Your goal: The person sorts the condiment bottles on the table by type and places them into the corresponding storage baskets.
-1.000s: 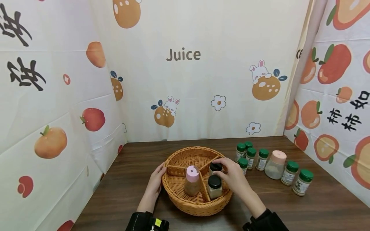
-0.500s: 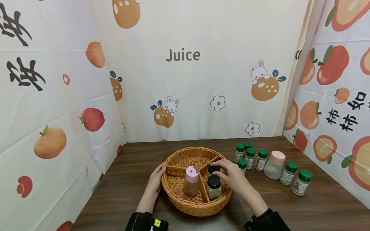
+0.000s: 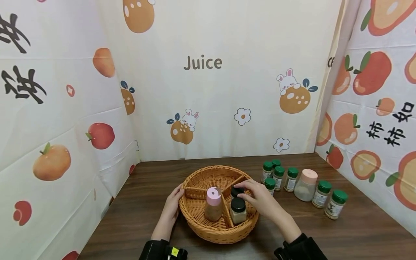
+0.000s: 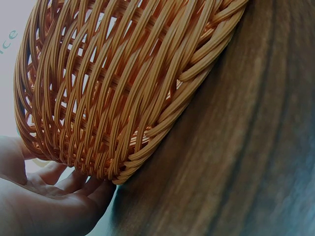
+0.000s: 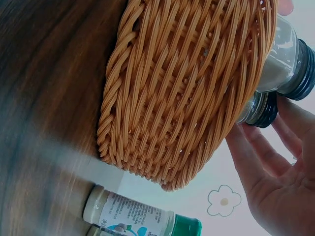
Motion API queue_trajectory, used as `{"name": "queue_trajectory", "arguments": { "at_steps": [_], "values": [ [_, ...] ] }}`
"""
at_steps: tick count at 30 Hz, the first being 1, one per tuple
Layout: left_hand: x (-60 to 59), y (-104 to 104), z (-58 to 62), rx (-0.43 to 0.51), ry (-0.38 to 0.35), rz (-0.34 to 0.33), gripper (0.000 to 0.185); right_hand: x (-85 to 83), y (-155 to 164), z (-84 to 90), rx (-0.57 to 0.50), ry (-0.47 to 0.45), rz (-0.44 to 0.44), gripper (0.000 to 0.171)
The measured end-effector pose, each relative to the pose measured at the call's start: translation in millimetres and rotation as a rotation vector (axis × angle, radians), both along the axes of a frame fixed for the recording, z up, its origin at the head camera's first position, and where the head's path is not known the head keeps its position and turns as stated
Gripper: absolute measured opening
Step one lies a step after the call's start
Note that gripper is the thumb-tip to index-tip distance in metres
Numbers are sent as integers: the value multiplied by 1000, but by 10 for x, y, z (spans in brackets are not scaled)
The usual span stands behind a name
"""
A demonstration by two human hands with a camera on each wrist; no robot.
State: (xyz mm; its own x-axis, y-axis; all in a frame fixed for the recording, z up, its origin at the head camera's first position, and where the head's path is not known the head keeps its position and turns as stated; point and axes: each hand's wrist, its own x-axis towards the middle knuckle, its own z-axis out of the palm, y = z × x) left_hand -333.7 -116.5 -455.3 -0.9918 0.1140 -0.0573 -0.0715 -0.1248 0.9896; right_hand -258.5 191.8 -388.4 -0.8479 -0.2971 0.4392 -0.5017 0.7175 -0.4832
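- Right hand (image 3: pixel 260 198): thumb and fingers clamped around the rear black-lidded jar (image 3: pixel 235 192), at its lid; my left hand (image 3: pixel 171 206) grips the wicker basket (image 3: pixel 217 236) by its left rim.
- Wicker basket, short of the table's (image 3: pixel 130 206) far edge: light and slightly springy, I'd judge, best steadied by the rim.
- Rear black-lidded jar, in the basket's right compartment near its right rim: apparently glass, so rigid, breakable, perhaps slippery. I'd hold it across the lid, clear of the front black-lidded jar (image 3: pixel 238 212).
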Motion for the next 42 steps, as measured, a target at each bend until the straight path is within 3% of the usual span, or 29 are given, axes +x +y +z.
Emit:
{"name": "queue_trajectory", "arguments": {
  "at_steps": [9, 16, 24, 32, 42],
  "values": [
    [-1, -36, -10, 0, 4, 15, 54, 19, 43, 14, 12, -39, 38, 32],
    [38, -91, -65, 22, 60, -12, 62, 30, 59, -10, 4, -19, 48, 31],
    [22, -33, -9, 5, 5, 11, 53, 65, 65, 66, -1, -26, -10, 29],
    [6, -23, 3, 7, 13, 4, 54, 43, 151, 107, -35, 30, -54, 26],
    [2, -2, 14, -5, 10, 2, 53, 27, 278, 110, -25, 111, -183, 26]
  ]
}}
